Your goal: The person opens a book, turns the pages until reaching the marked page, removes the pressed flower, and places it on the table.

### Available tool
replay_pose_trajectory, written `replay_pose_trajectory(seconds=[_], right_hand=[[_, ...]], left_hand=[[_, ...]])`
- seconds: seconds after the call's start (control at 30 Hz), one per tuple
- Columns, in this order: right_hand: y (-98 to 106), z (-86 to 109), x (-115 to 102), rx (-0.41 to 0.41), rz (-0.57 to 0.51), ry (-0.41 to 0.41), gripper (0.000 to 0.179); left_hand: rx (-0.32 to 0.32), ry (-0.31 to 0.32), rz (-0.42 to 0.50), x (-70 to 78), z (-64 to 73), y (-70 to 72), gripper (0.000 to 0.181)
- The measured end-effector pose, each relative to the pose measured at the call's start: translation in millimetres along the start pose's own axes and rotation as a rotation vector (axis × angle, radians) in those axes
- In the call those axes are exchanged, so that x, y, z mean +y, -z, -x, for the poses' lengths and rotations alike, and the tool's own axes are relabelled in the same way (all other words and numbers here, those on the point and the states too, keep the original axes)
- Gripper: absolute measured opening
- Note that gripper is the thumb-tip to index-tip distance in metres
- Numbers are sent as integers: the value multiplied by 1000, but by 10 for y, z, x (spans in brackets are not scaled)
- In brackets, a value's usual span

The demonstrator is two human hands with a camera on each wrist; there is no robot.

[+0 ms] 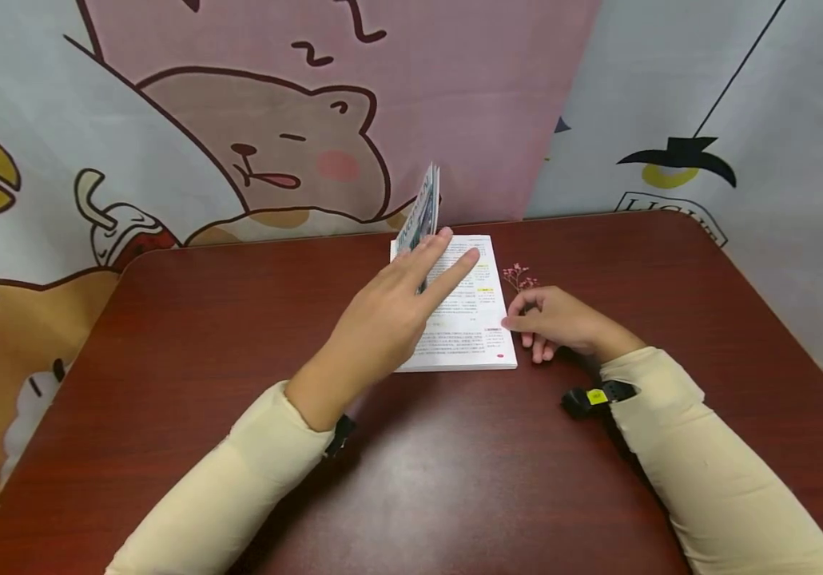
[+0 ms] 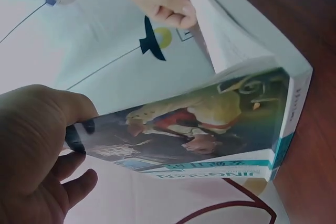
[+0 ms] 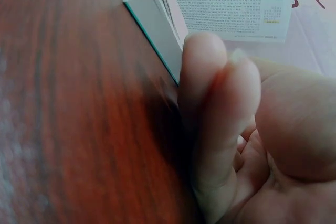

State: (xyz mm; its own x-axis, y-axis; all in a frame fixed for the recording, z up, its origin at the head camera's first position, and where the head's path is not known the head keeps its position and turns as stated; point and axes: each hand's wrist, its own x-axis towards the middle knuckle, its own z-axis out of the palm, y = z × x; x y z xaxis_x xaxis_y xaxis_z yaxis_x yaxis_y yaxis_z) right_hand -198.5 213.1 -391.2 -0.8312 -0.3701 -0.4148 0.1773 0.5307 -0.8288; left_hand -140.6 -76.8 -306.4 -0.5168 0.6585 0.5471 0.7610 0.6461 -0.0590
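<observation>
An open paperback book [image 1: 465,319] lies on the table, its printed right-hand page facing up. My left hand [image 1: 390,311] grips the raised front part of the book; its picture cover [image 2: 199,119] shows in the left wrist view, with the thumb on one side and fingers on the other. At the book's right edge is my right hand [image 1: 558,323], fingers bent and thumb tip right at the page edge. A sprig of small pink flowers [image 1: 519,277] shows just beyond its index finger, its lower stem hidden. I cannot tell whether those fingers pinch the stem.
The dark red-brown table [image 1: 188,359] reaches back to a cartoon-printed cloth [image 1: 469,104] hanging behind it. A black wrist strap [image 1: 598,397] with a yellow label is on the right wrist, close over the table.
</observation>
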Motion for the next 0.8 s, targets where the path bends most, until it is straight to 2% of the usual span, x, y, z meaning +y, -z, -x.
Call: replay_pose_trajectory(seconds=[0.23,0.43,0.6,0.8], right_hand=[[-9,5,-6,5,-7,15,30],[-9,1,2,5,-20,24,30],[-11,3,-1,1,-23,24,29],[-14,3,-6,0,-21,20,28]], left_hand=[[-103,-39,-47,68,-63,-119,78],[-155,-61,-45,84,-41,-215,74],[-191,-30,-40,82,-25,-288,66],[-283,10,-77,73,-9,-387,78]])
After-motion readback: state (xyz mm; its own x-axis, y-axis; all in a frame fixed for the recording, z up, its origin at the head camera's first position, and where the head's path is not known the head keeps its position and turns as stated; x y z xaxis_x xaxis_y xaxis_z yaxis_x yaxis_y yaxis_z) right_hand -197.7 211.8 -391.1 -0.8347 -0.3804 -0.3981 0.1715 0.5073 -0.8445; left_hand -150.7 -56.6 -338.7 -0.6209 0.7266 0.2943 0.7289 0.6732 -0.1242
